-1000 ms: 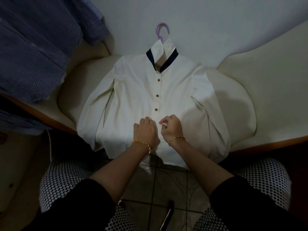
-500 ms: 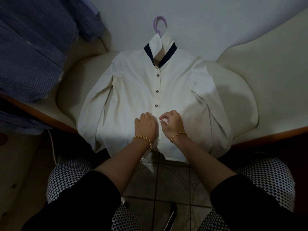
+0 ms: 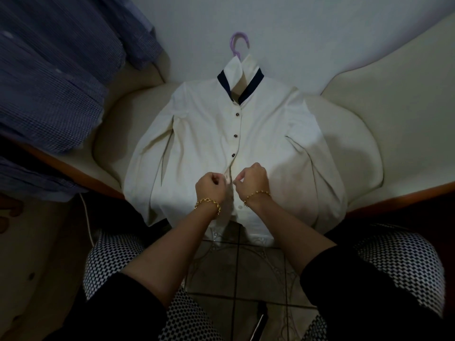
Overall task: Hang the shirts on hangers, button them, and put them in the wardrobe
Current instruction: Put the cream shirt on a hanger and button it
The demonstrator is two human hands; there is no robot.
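I see left hand (image 3: 211,185) and right hand (image 3: 252,179) pinching the shirt (image 3: 204,134) placket by the seat (image 3: 118,134) front edge; cloth looks soft, limp, best held at edges.

A single wide-angle camera sits on the person's head, facing forward and steeply down, near the work. The white shirt (image 3: 209,134) fills the centre, its hanger hook (image 3: 237,43) at 12 o'clock, patterned knees (image 3: 398,262) at 5 and 7 o'clock.
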